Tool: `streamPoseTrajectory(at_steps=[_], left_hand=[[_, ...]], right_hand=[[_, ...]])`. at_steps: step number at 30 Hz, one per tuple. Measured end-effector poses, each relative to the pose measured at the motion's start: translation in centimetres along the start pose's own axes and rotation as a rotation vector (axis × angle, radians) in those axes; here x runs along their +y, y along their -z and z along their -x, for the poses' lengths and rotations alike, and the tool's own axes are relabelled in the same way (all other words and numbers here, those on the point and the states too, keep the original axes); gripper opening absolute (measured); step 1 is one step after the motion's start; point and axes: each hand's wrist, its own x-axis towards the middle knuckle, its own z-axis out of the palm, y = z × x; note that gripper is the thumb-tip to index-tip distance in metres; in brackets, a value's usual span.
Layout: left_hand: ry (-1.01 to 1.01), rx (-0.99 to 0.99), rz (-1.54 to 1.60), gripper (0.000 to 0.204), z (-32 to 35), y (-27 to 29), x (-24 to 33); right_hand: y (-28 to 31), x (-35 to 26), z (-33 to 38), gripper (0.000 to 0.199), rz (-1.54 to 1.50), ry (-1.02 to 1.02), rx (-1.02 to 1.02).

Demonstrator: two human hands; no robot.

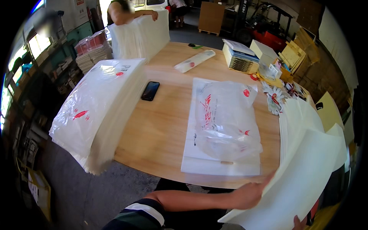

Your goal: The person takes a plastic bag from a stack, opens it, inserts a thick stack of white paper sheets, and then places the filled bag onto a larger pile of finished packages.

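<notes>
A large white sheet (303, 172) bends upward at the lower right, off the near edge of the table. My left hand (251, 194) reaches across and is closed on the sheet's left edge. Low on the same sheet, my right hand (299, 223) grips it, mostly cut off by the picture's lower rim. Behind it, more white sheets (297, 115) lie stacked and partly curled at the table's right side. Left of them, a clear plastic bag (226, 119) with red print rests flat on white paper (188, 153).
A tall pile of printed plastic bags (96, 99) overhangs the table's left edge. Nearby lies a black phone (150, 91). Farther back are a rolled plastic bag (195, 61), books (241, 57) and work gloves (274, 99). A co-worker's hand (153, 15) rests on a white stack (142, 36).
</notes>
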Motion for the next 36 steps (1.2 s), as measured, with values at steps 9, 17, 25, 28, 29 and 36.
streamPoseTrajectory(at_steps=[9, 17, 25, 28, 29, 36], left_hand=[[-0.275, 0.208, -0.744, 0.06, 4.0, -6.1, 1.1], [-0.284, 0.151, -0.719, 0.061, 3.9, -7.4, -0.5], [-0.294, 0.143, -0.75, 0.06, 5.1, -6.8, 1.4], [-0.314, 0.112, -0.734, 0.068, 5.2, -7.7, 0.6], [-0.396, 0.19, -0.734, 0.071, 5.1, -7.6, 0.1], [-0.391, 0.254, -0.01, 0.11, 1.6, 0.2, -4.2]], right_hand=[[-15.0, -1.2, 8.5, 0.041, -0.22, -0.092, 0.267], [-17.2, 2.4, 7.3, 0.038, -0.414, 0.226, 0.191], [-15.0, -3.1, 7.4, 0.037, -0.454, -0.057, 0.22], [-14.0, -3.2, 7.2, 0.04, -0.388, -0.009, 0.244], [-13.8, -3.1, 7.0, 0.041, -0.353, 0.016, 0.29], [-9.9, 7.6, 4.8, 0.037, -0.904, 0.065, 0.074]])
